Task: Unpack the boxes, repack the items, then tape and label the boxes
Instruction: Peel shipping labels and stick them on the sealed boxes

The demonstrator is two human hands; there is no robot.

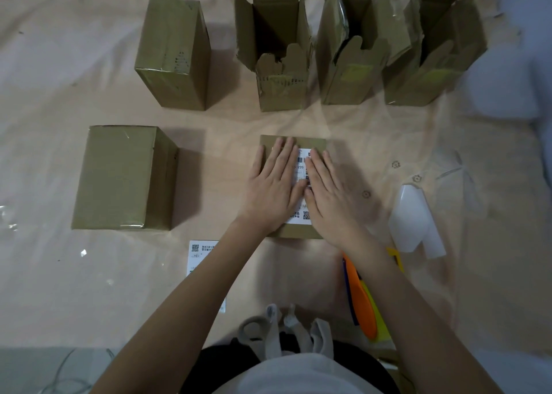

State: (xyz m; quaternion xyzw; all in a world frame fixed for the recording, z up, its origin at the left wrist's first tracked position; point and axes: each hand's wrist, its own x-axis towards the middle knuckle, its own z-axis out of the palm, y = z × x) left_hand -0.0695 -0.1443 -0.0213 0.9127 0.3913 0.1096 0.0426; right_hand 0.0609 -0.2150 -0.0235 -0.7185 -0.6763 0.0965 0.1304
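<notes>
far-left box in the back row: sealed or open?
Sealed. The far-left back-row box has its top flat and taped over, no flaps raised; the three boxes to its right stand with flaps up.

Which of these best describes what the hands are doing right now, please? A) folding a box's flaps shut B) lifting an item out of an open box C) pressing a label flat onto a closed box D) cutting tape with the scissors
C: the left hand and right hand lie flat, fingers straight, on the white label atop the closed box.
</notes>
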